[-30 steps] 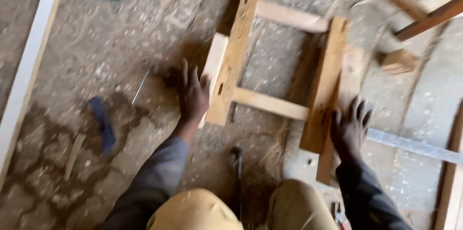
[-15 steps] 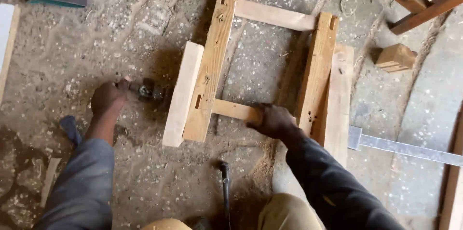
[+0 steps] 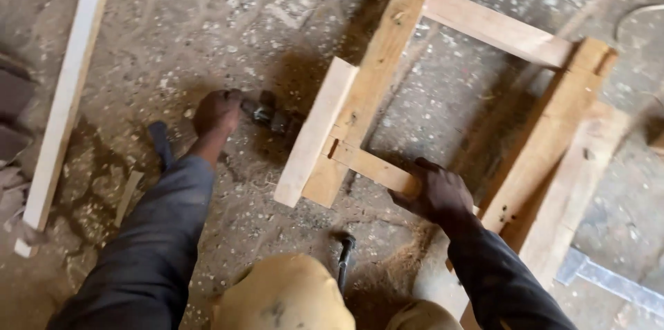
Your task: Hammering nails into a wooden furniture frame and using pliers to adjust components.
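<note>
Pale wooden frame (image 3: 387,60) on sawdust floor, right hand (image 3: 436,195) fingers wrapped round its rail, left hand (image 3: 216,112) clenching dark tool (image 3: 270,117).

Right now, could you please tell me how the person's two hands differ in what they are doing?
The left hand is closed on a dark metal tool low over the sawdusty floor; the right hand grips the near crosspiece of the wooden frame. The left hand is outside the frame, the right within it. Both arms wear dark sleeves.
</note>
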